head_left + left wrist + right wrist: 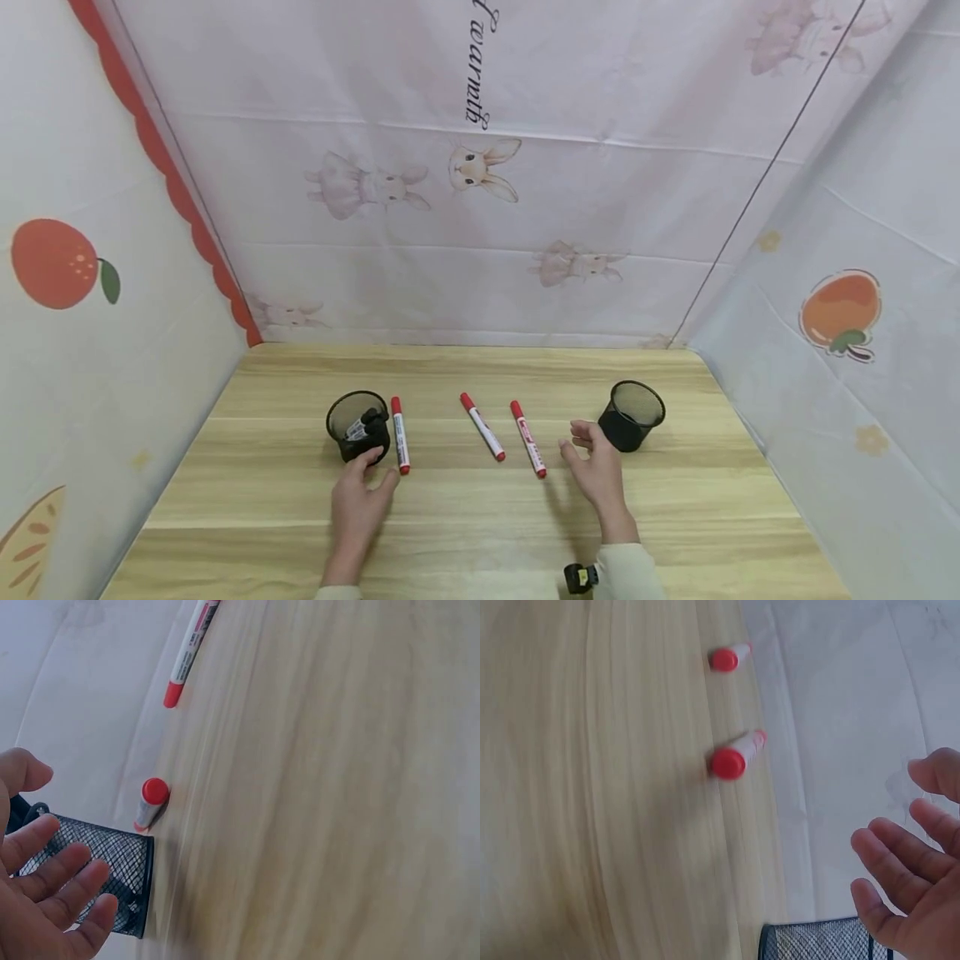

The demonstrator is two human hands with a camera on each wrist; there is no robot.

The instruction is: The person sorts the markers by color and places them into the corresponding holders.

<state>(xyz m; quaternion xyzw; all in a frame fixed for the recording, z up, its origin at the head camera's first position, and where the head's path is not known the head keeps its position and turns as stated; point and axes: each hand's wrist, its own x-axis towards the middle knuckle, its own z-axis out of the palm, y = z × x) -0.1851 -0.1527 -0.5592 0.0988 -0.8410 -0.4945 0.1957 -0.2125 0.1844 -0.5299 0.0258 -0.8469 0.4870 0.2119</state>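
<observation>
L hand (360, 504): loose, empty, by L cup (351, 449); touch unclear
R hand (597, 477): ditto, by R cup (625, 431)
Red mkrs (483, 427): on tbl (465, 533); head 3, wrists 2
Black mkrs (357, 429): in L cup, part hidden

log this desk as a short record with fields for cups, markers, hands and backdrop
left cup: black mesh, upright, holding black-capped markers
right cup: black mesh, upright
red-capped markers: three, lying apart on the table between the cups
left hand: fingers relaxed, at the left cup, contact unclear
right hand: fingers relaxed, beside the right cup, holding nothing
backdrop: pale cloth, rabbit prints
</observation>
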